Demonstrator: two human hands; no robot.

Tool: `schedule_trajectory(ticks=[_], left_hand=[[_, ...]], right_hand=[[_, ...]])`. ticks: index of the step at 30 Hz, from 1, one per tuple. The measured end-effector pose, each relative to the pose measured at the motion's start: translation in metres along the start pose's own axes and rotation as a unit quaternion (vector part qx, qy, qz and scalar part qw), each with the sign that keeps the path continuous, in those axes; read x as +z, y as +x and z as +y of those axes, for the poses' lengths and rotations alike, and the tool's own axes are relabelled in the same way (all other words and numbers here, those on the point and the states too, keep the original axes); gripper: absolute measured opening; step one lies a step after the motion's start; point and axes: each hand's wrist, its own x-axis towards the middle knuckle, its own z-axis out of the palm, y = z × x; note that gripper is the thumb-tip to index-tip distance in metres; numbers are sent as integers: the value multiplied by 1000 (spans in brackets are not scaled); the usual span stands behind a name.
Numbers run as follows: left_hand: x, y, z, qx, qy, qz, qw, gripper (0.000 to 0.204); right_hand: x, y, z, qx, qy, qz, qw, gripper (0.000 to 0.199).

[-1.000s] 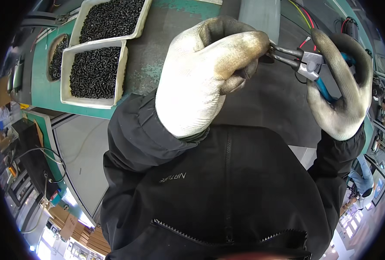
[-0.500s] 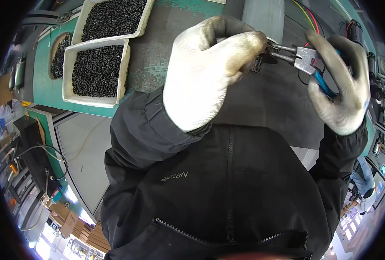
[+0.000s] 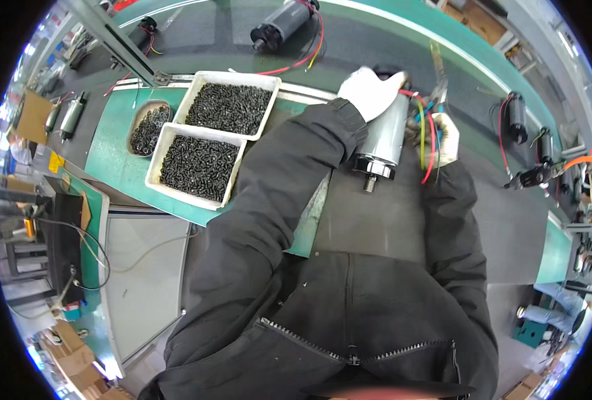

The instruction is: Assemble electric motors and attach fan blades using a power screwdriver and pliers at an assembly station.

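A silver cylindrical motor (image 3: 385, 137) lies in front of me, its shaft end toward me and red and yellow wires (image 3: 423, 123) trailing from its far end. My left hand (image 3: 371, 93), in a white glove, is closed round that far end, by a black end cap. Just right of the motor, my gloved right hand (image 3: 444, 139) is closed on blue-handled pliers (image 3: 441, 92), whose jaws point away from me. The wires partly cover its fingers. Whatever lies under my left fingers is hidden.
Left of my left arm stand two white trays (image 3: 155, 175) of small black coiled parts and a smaller tub (image 3: 136, 148). Another motor (image 3: 284, 28) lies on the dark belt beyond, with more motors (image 3: 516, 117) at right. A person (image 3: 564, 308) is at far right.
My view has shifted to take in more of the bench. Both hands have moved from in front of me to the motor's far end. The pliers have swung from pointing left to pointing away.
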Motion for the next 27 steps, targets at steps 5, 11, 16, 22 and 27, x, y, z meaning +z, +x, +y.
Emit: schedule_trajectory(ticks=[5,11,16,22,27], left_hand=[[-47,-107,41,316,-121,132,932,89],[-63,-131,34,437,-229,-13,870,112],[-58,-132,37,420,-285,-24,861,94],[-62,-140,38,528,-142,22,837,68],[-63,-141,41,527,-132,5,840,63]], right_hand=[[11,-108,-61,-217,-199,-255,921,52],[59,-153,-134,-378,-701,-258,547,56],[79,-182,-147,-311,-795,-221,472,54],[64,-218,-117,-340,-712,-56,612,50],[72,-150,-155,-406,-751,-365,371,46]])
